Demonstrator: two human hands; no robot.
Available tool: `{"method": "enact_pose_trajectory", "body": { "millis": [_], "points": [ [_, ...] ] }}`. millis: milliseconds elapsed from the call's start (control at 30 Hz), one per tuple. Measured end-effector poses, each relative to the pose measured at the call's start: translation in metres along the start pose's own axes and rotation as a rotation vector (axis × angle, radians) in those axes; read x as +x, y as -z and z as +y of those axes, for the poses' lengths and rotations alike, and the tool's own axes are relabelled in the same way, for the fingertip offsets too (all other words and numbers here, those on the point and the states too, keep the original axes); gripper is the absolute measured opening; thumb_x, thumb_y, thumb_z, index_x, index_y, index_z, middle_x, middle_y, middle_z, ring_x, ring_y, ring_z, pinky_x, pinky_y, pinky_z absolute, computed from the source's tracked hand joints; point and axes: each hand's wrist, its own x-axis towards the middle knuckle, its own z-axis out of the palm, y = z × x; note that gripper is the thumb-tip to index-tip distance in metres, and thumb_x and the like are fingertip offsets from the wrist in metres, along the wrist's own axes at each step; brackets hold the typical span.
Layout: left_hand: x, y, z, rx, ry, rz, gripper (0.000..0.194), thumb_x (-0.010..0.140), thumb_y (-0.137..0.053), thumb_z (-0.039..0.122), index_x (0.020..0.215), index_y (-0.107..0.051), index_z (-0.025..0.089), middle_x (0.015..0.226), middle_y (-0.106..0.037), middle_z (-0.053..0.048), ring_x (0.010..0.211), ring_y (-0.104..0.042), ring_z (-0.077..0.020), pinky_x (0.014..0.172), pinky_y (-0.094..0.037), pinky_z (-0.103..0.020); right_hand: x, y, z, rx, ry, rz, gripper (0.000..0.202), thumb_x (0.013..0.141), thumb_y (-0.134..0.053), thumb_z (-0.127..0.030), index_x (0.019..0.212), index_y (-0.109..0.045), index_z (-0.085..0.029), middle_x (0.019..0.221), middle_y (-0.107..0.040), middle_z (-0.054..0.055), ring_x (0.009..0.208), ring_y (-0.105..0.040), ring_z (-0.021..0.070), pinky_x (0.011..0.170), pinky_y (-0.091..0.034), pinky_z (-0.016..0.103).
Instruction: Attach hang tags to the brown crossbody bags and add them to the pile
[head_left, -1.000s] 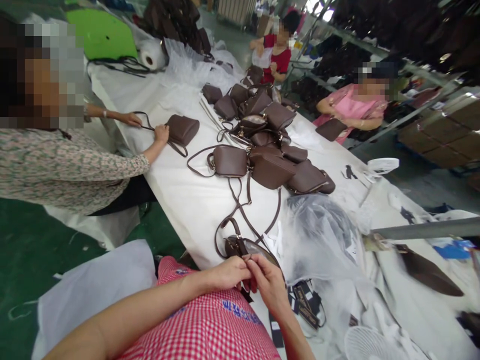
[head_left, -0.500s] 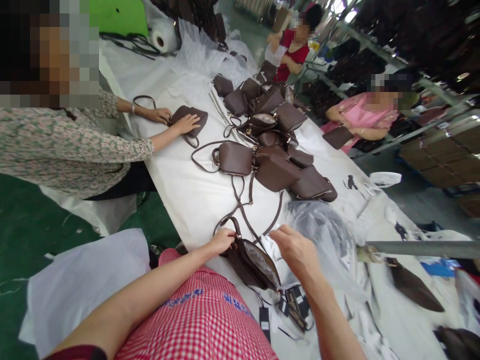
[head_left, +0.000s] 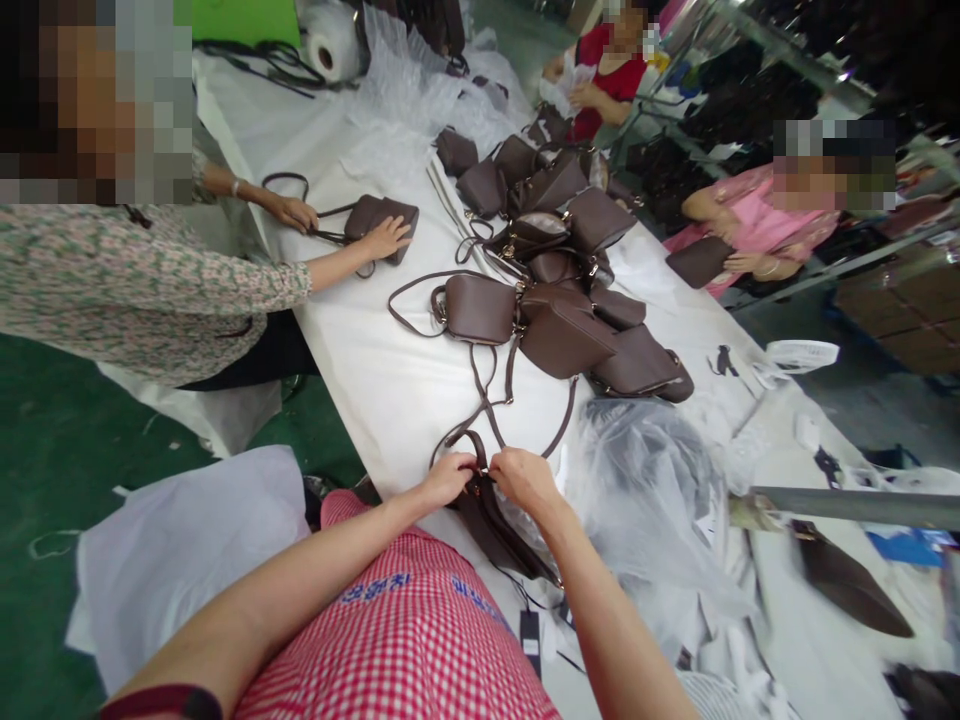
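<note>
A dark brown handbag (head_left: 501, 530) lies tilted at the table edge against my apron, its zipped top partly open. Pinched at the bag's upper end, beside the handle loop (head_left: 471, 440), is my left hand (head_left: 450, 480). My right hand (head_left: 525, 482) is closed at the same end, its fingertips by the zip and nearly touching the left ones; the exact part they grip is hidden. A long thin strap (head_left: 564, 420) curves out past both hands. Below the bag a black hang tag (head_left: 530, 635) rests on the white table.
Beyond my hands sits a pile of brown handbags (head_left: 566, 335). Clear plastic bags (head_left: 645, 470) lie to the right, near a metal bar (head_left: 855, 508). At left a co-worker's hands (head_left: 386, 238) handle another bag (head_left: 367, 218). Two more people stand across the table (head_left: 352, 350).
My right hand has moved left and down onto the bag's end, next to my left hand. The bag's opening looks narrower. At left, the co-worker's hand has drawn back with a strap.
</note>
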Motion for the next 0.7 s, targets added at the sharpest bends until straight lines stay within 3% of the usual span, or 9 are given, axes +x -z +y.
{"method": "enact_pose_trajectory", "body": {
  "millis": [167,433,700],
  "points": [
    [-0.001,0.000,0.001,-0.018,-0.007,0.009,0.024,0.068,-0.045,0.006,0.076,-0.067,0.014,0.071,-0.063,0.000,0.070,-0.058,-0.0143,0.069,-0.044,-0.023,0.012,-0.004,-0.005,0.030,-0.075,-0.014,0.022,0.089,-0.048,-0.019,0.092,-0.070,-0.015,0.098,-0.070,0.015,0.095,-0.065,0.0263,0.072,-0.042,0.030],
    [0.000,-0.005,-0.001,0.032,0.028,0.091,0.007,0.069,-0.055,0.012,0.064,-0.061,0.014,0.058,-0.053,0.003,0.059,-0.051,-0.0126,0.058,-0.039,-0.022,0.012,-0.014,-0.008,0.164,-0.146,0.046,0.018,0.083,-0.061,-0.028,0.100,-0.061,-0.022,0.093,-0.070,0.007,0.089,-0.064,0.0204,0.066,-0.037,0.025],
    [-0.007,0.022,0.010,0.145,-0.007,0.119,0.009,0.065,-0.054,0.010,0.061,-0.059,0.016,0.060,-0.055,0.004,0.062,-0.049,-0.0126,0.060,-0.036,-0.022,0.004,-0.009,0.018,0.345,0.073,0.018,0.017,0.081,-0.058,-0.022,0.098,-0.064,-0.020,0.089,-0.070,0.004,0.084,-0.062,0.0161,0.070,-0.039,0.023]
  ]
}}
